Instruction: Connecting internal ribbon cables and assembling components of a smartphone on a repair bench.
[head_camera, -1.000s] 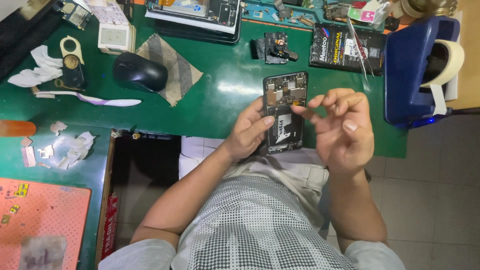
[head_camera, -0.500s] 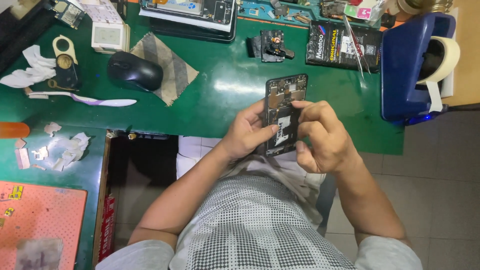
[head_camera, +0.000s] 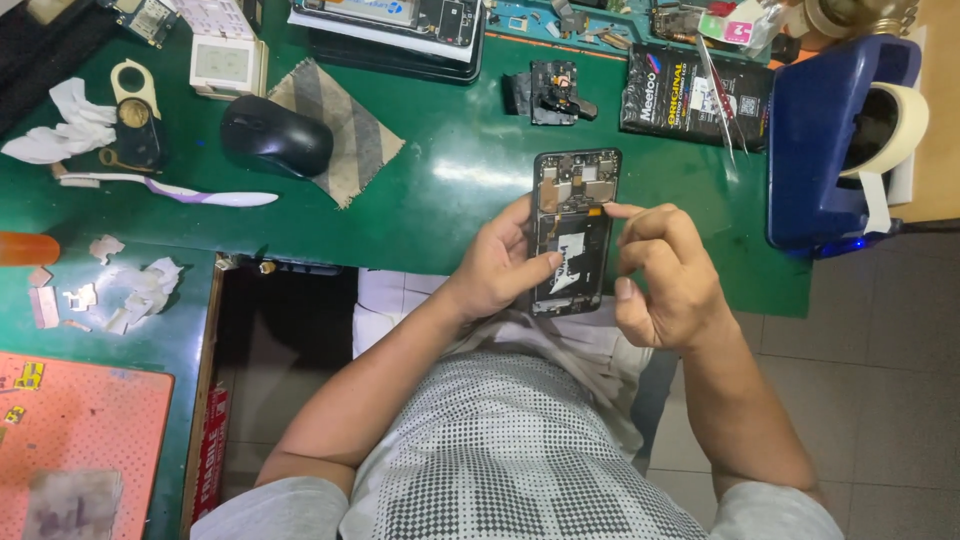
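Observation:
An opened black smartphone (head_camera: 573, 205) with its back cover off shows its circuit boards, held upright over the front edge of the green desk (head_camera: 440, 190). My left hand (head_camera: 500, 265) grips its left side, thumb across the lower middle. My right hand (head_camera: 665, 275) is at the phone's right edge, the index fingertip touching the phone just below the upper board and the other fingers curled.
A blue tape dispenser (head_camera: 830, 140) stands at the right. A black packet (head_camera: 690, 95) and a small black part (head_camera: 555, 92) lie behind the phone. A mouse (head_camera: 277, 137), a checked cloth (head_camera: 335, 128), a toothbrush (head_camera: 170, 190) and paper scraps (head_camera: 130, 295) lie to the left.
My right hand has shifted: the fingers that lay over the phone's middle have drawn back to its right edge, leaving only the index fingertip on it. The view has dropped slightly.

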